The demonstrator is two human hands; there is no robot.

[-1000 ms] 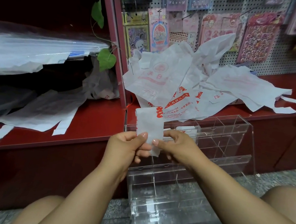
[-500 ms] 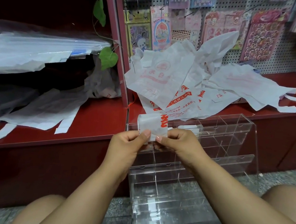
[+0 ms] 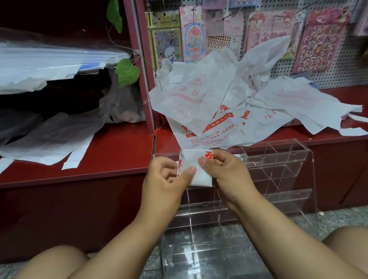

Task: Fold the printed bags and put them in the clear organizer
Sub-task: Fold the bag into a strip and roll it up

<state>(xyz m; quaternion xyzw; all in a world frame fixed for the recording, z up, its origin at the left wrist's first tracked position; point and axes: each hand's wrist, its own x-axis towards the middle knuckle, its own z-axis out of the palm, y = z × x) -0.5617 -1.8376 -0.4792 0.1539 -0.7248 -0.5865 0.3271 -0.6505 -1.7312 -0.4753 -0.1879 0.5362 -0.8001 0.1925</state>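
A long red shelf [image 3: 109, 147] runs across the view at knee height, with a pegboard of sticker packs [image 3: 320, 40] rising behind its right half. A loose pile of white printed bags [image 3: 205, 100] with red lettering sprawls over the shelf's right side, some hanging past the front edge. More flat bags [image 3: 49, 141] lie well apart on the left. Below the pile, a clear organizer [image 3: 289, 164] stands on the floor against the shelf front, its stepped rows of open compartments facing the person.

Just in front of the organizer's top row, both hands hold one folded bag [image 3: 196, 165]. A second ago it stood as a taller strip between the fingers; now it is a short, thick packet, so another fold has gone in. The left hand [image 3: 165, 182] pinches its lower left edge with the thumb on top, fingers curled. The right hand [image 3: 224, 175] grips its upper right corner, fingers curled over it.

The folding looks almost finished, and placing it would come next. The upper compartments sit directly behind the packet, with open room above them. The overhanging bags crowd the top rear edge, and the thin clear dividers are hard to see.
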